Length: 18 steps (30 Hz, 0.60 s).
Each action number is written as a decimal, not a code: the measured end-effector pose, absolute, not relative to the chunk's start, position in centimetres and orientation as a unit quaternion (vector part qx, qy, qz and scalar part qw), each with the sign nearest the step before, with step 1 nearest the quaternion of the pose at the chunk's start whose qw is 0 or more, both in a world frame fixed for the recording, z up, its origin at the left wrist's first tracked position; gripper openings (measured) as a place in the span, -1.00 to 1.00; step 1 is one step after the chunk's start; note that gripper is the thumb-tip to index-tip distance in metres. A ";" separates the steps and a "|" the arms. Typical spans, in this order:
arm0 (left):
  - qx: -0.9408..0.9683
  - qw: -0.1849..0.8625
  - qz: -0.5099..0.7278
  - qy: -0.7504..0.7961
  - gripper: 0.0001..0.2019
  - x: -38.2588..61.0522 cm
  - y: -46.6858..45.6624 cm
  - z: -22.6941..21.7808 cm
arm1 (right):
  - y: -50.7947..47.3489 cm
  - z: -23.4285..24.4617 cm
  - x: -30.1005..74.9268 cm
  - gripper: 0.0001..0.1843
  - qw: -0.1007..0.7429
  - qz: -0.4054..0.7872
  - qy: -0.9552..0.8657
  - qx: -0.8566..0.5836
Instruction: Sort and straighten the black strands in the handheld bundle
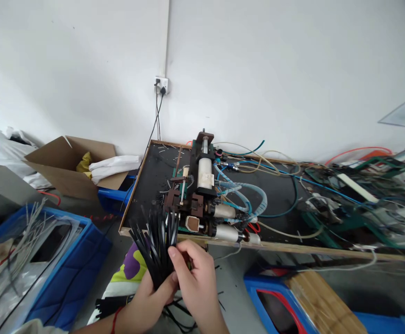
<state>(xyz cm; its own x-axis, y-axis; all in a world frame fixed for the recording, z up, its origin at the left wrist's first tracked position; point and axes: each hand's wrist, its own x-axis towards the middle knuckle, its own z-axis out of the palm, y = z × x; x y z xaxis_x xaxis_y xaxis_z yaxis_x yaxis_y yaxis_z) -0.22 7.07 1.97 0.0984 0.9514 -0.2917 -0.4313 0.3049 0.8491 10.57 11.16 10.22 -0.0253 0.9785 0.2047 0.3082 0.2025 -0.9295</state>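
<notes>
Two hands met at six o'clock: left hand [150,297] clutched the ties [155,241], fanned upward, just below the machine [197,195] on the board [147,185]; right hand [195,278] pinched one tie. Judged risk: a loose clutch could let ties slide out and scatter
</notes>
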 end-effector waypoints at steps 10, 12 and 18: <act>0.305 0.678 0.501 0.442 -0.49 0.1 7.7 2.6 | 11.5 8.6 11.7 -0.58 0.462 0.372 -0.616 -0.518; 0.313 0.679 0.499 0.438 -0.48 0.0 7.8 2.7 | 11.7 8.6 12.0 -0.59 0.445 0.388 -0.619 -0.518; 0.334 0.662 0.493 0.456 -0.50 -0.4 8.4 3.2 | 10.9 8.5 12.1 -0.63 0.476 0.327 -0.612 -0.540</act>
<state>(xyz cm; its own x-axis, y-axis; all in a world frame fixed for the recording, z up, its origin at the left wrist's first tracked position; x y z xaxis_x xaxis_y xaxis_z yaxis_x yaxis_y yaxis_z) -0.36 8.36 3.15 0.0982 0.9566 -0.2743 -0.3476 0.2912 0.8913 12.14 10.90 8.54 0.0360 0.9726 0.2297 0.3493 0.2031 -0.9148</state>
